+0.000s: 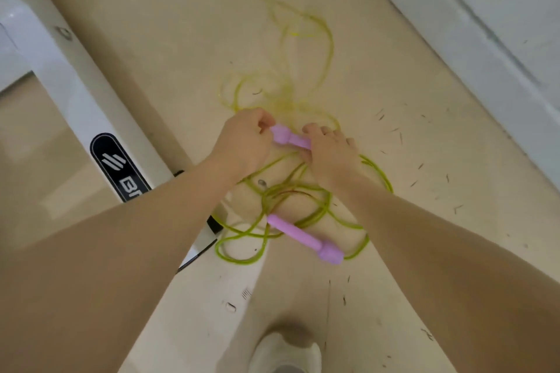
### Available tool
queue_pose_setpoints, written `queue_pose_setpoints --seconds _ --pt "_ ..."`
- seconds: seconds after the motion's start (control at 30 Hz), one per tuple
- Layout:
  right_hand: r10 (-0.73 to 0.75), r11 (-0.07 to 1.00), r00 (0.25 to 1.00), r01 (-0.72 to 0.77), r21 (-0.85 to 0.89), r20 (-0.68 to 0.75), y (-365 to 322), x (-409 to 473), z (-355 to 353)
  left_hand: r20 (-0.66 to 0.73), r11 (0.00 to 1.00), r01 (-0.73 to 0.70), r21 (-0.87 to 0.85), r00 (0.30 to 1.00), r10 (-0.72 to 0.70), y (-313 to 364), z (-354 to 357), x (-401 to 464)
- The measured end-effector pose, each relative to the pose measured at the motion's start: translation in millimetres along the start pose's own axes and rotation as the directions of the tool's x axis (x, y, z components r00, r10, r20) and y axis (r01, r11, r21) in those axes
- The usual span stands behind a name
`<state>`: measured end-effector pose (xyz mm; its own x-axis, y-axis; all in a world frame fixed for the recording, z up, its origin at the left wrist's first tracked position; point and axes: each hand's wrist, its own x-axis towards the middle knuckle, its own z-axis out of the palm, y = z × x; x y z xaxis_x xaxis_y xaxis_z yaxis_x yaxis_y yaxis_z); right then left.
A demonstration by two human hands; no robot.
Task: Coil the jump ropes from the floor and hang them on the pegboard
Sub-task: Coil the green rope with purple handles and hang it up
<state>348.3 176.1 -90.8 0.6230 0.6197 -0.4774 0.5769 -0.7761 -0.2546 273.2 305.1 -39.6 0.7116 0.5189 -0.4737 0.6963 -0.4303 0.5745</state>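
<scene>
Shoe: a pale shoe (288,351) stands on the floor (181,70), nearest the camera.
Free handle: a purple handle (304,238) lies below both hands among green rope (272,191) loops (tangled).
Held handle: its long axis runs left to right between the hands (290,139).
Left hand (244,142): fingers pinch the handle's wide end.
Right hand (328,150): fingers curl round the other end, just above the floor.

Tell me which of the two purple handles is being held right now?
The upper purple handle, gripped between the left hand and right hand. The lower purple handle hangs free among the green rope loops, untouched.
</scene>
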Motion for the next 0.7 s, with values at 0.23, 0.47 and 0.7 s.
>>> queue_pose_setpoints --seconds 0.23,0.47,0.7 --pt "-0.012 0.99 1.0 0.011 0.142 0.007 5 -39 -34 -0.03 0.995 -0.096 0.004 0.995 0.096 27 -20 -25" --pt "-0.084 0.893 0.987 0.015 0.449 0.134 -12 -137 -168 0.254 0.827 -0.445 0.343 0.892 0.375 127 -62 -114" --pt "-0.087 0.909 0.984 0.014 0.415 0.156 -19 -260 -331 0.43 0.859 -0.453 0.24 0.843 0.324 241 -156 -218"
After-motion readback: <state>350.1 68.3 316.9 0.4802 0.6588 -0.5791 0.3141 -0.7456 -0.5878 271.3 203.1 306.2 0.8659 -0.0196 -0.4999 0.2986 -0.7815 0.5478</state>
